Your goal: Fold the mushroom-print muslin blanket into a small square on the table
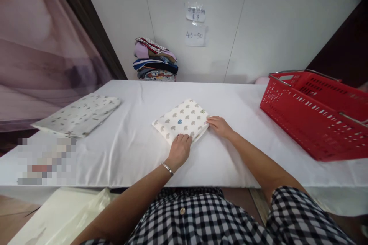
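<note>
We have mushroom-print folded cloth [184, 116] flat on bench [129, 153], set askew. Our left hand [180, 150]: fingers bunched over near edge; thumb hidden, can't tell if pinching. Our right hand [220, 126]: fingers together at right corner, pinch likewise unclear. We judge cloth light, soft, floppy, not fragile; layers likely slide. Best hold: folded edges or opposite corners, all layers together.

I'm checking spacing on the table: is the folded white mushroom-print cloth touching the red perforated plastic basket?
Apart: the head view plainly shows white tablecloth between the folded mushroom-print cloth and the red basket.
</note>
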Available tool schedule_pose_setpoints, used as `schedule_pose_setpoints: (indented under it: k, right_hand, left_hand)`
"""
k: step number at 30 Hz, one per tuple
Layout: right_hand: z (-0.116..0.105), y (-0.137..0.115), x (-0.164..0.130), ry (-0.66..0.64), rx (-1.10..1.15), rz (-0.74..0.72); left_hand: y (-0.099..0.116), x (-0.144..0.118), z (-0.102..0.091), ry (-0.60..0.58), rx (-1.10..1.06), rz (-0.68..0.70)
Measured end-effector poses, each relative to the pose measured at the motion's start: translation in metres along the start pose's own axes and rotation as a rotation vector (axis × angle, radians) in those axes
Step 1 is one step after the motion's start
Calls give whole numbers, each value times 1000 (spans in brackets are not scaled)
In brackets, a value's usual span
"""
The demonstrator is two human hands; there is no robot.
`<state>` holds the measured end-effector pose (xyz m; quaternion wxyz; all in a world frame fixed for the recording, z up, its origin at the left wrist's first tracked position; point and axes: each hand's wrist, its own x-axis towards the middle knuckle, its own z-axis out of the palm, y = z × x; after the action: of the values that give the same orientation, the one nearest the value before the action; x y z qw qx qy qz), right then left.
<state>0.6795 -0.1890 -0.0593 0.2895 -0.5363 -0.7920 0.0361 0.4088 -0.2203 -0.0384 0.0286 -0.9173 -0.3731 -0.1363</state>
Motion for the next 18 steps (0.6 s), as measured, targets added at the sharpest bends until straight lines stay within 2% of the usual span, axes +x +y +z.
schedule_pose_setpoints:
  k: [3, 5, 9, 11, 13, 15, 18]
  right_hand:
    - [1, 6, 4, 67, 61, 172]
    - [2, 4, 14, 120, 57, 221]
    - [8, -18, 43, 234, 2, 118]
    - [16, -35, 55, 233, -37, 52]
    - [29, -50, 60, 136, -104, 48]
    - [41, -59, 59, -31, -186, 112]
    - [53, -57, 55, -212, -256, 202]
  left_hand:
    - [1, -8, 3, 58, -47, 10]
    - [1, -13, 7, 82, -85, 8]
    - [2, -16, 19, 101, -129, 26]
    - [1, -16, 25, 118, -135, 35]
    - [1, -17, 29, 149, -139, 48]
    - [2, -21, 31, 182, -139, 61]
    - [5, -32, 31, 199, -140, 85]
